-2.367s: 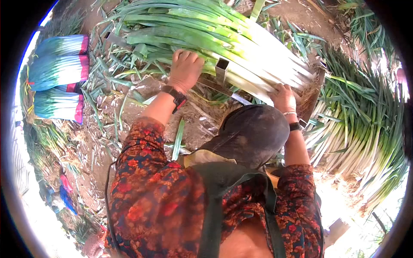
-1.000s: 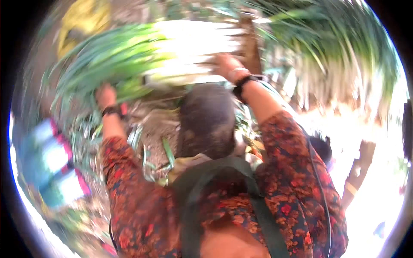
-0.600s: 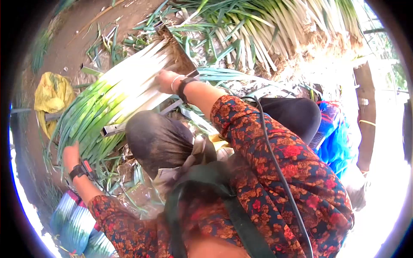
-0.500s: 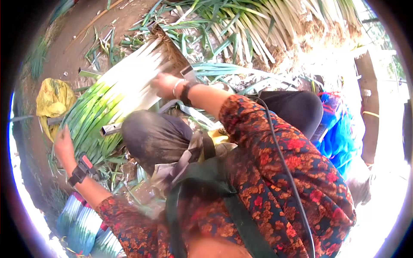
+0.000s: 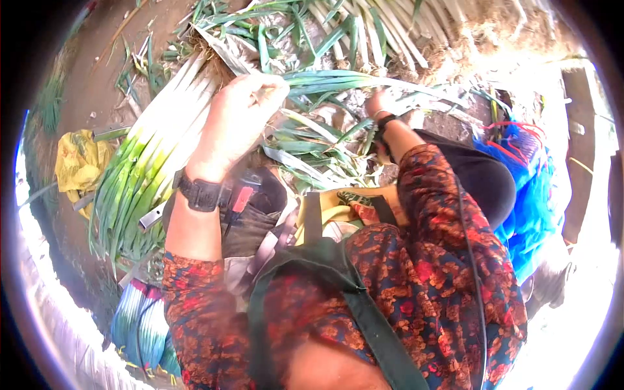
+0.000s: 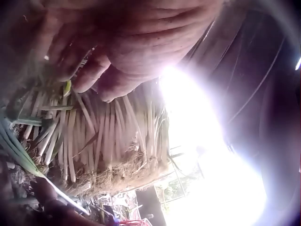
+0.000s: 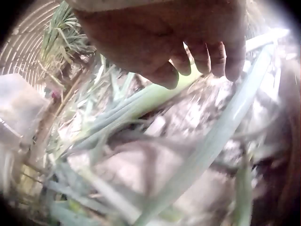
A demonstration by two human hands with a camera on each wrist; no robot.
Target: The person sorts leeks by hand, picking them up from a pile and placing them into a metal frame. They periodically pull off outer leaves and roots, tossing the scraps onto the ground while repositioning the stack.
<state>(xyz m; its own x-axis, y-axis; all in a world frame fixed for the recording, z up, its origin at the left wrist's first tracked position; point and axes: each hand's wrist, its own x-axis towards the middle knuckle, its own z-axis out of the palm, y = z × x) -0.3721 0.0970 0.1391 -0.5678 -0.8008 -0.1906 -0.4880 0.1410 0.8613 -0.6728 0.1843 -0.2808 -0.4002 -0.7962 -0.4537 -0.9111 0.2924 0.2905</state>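
In the head view, my left hand point(image 5: 240, 120) is raised over the frame's end, fingers bent near the tips of some loose leek leaves point(image 5: 325, 80); whether it holds them is unclear. Its bent fingers point(image 6: 91, 75) also show in the left wrist view. My right hand point(image 5: 382, 104) is beside the pale end of those leaves. The right wrist view shows its fingers point(image 7: 202, 63) hanging slightly apart over a green stalk point(image 7: 157, 93); contact is unclear. At left, the leek bundle point(image 5: 153, 146) lies in the metal frame point(image 5: 153, 216), with neither hand on it.
More leeks point(image 5: 396, 32) lie at the top with roots toward the right. Blue netting point(image 5: 530, 195) is at the right, a yellow bag point(image 5: 79, 159) at the far left, and wrapped bundles point(image 5: 140, 322) at lower left. Leaf scraps point(image 5: 302, 146) litter the ground between the legs.
My left hand has left the leafy end of the bundle and moved right and up. My right hand has come off the pale stalks and moved right to the loose leek.
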